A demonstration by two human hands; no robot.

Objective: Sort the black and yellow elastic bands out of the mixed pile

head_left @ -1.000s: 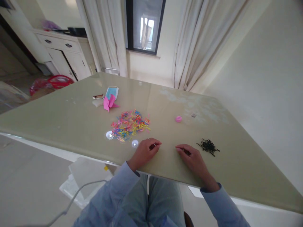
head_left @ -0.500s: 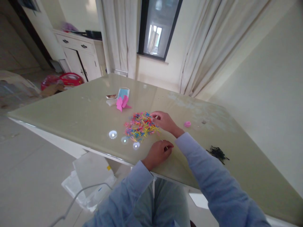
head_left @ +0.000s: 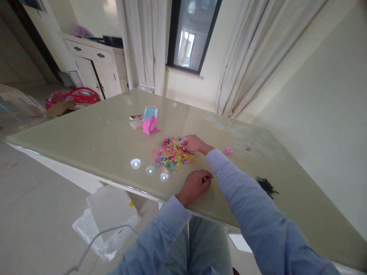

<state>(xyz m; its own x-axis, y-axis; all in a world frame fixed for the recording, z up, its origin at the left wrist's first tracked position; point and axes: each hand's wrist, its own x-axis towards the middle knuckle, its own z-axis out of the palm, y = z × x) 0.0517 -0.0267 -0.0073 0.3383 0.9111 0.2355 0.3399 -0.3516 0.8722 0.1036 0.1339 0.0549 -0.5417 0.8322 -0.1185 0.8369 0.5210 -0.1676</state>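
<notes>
A loose pile of thin, bright strands that look like small rubber bands (head_left: 171, 154) lies on the tabletop, in yellow, blue, red and pink. At the pile's upper right edge is my right hand (head_left: 195, 143), its fingers closed and the tips down among the strands. What is pinched there is too small to make out. My left hand (head_left: 196, 186) rests near the table's front edge, just below the pile, its fingers curled in. Whatever it holds, if anything, is hidden.
A heap of black strands (head_left: 266, 187) lies at the right, and a pink ring-like piece (head_left: 228, 151) is nearer. Behind the pile are pink paper (head_left: 149, 125), a blue face mask (head_left: 150, 113) and a small narrow item (head_left: 135, 117). The glossy table (head_left: 86, 133) shows light reflections.
My right hand has moved slightly left and its fingers have closed at the pile's edge. My left hand stays curled near the table's front edge. The view has shifted a little.
</notes>
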